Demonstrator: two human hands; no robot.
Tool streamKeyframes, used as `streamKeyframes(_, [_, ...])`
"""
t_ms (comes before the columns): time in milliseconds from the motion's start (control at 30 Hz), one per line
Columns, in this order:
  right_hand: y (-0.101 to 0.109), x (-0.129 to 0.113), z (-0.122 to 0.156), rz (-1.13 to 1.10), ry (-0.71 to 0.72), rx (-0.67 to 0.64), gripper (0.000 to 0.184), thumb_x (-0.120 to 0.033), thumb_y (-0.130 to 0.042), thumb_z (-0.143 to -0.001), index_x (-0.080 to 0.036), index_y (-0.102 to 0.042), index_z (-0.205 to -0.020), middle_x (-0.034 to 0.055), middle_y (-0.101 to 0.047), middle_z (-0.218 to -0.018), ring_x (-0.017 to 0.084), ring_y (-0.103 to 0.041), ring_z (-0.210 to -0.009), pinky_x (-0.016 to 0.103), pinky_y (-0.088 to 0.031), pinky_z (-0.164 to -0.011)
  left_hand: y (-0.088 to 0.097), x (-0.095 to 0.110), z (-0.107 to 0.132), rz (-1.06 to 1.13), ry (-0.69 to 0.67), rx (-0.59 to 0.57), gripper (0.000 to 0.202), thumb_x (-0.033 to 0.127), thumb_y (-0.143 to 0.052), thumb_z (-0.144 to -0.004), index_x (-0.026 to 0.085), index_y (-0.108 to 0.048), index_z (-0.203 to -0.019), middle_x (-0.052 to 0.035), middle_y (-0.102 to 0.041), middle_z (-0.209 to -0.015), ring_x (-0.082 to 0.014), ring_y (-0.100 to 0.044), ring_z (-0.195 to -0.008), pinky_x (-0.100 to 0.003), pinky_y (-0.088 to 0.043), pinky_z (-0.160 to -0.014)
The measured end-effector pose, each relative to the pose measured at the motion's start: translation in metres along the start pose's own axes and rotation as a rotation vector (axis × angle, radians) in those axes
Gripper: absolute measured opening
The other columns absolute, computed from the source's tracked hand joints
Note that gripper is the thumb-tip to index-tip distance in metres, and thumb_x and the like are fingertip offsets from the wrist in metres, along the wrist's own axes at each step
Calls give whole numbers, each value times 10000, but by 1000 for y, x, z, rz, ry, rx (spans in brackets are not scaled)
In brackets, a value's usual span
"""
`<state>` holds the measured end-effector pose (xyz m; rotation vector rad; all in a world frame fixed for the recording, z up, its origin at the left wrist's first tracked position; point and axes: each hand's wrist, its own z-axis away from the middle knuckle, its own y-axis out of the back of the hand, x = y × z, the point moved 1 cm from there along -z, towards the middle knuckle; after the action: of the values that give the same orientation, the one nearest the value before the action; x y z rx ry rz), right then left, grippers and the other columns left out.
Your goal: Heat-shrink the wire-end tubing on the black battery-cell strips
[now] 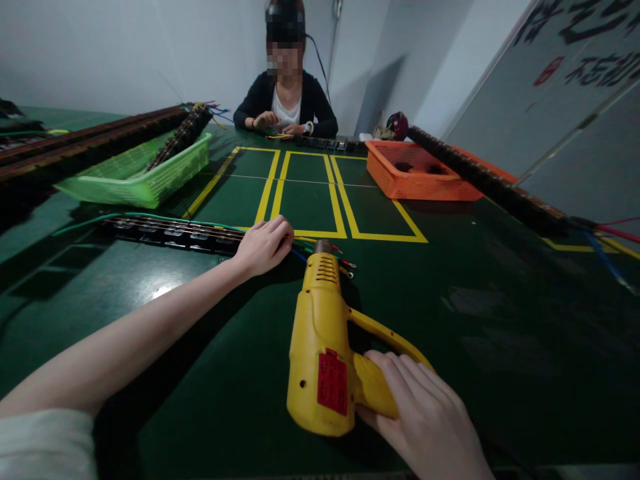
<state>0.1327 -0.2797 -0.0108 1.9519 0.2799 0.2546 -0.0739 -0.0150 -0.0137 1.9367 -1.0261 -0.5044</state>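
Observation:
My right hand (420,407) is wrapped round the handle of a yellow heat gun (320,333) with a red label. Its metal nozzle points away from me, close to a bundle of wires (345,267) whose ends carry ring terminals. My left hand (265,245) is closed round that bundle, at the right end of a long black strip (170,233) with shiny segments. The fingertips and the gripped part of the wires are mostly hidden. A green wire (135,215) runs along the strip's top and past its left end.
Left stands a green basket (165,180) with long dark strips over it. An orange basket (425,183) is at right, another dark strip (490,173) leaning across it. Yellow tape (380,237) marks rectangles on the green table (500,373). A person (287,100) sits opposite, hands at wires.

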Motion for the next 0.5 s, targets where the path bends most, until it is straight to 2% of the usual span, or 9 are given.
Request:
streamKeyframes(100, [-3, 1, 2, -15, -4, -43, 305, -356, -418, -950, -158, -513, -1162, 45, -667, -977, 182, -630, -866, 317, -437, -806, -2, -1, -1, -24, 12, -11, 164, 245, -363, -927, 181, -514, -916, -60, -575, -945, -189, -565, -819, -319, -410, -729])
streamKeyframes(267, [-4, -4, 0, -16, -13, 8, 279, -293, -412, -933, -141, -517, -1143, 55, -666, -944, 197, -633, -854, 339, -443, -803, -4, 0, -1, -83, 21, -27, 192, 254, -344, -938, 183, -519, -902, -62, -576, -943, -191, -566, -807, -321, -405, -722])
streamKeyframes(400, [-4, -16, -7, -26, -35, 9, 296, -233, -520, -855, -140, -527, -1136, 48, -664, -943, 204, -630, -844, 342, -451, -779, -4, 8, 0, -149, 53, 9, 247, 257, -298, -957, 175, -527, -914, -69, -581, -922, -215, -560, -870, -380, -376, -883])
streamKeyframes(500, [-6, -28, -13, -47, -63, 5, 434, -195, -667, -723, -147, -529, -1131, 28, -659, -938, 202, -626, -831, 337, -454, -768, -6, 11, 1, -153, 80, 19, 264, 241, -281, -958, 168, -532, -923, -72, -578, -912, -219, -550, -896, -419, -323, -979])
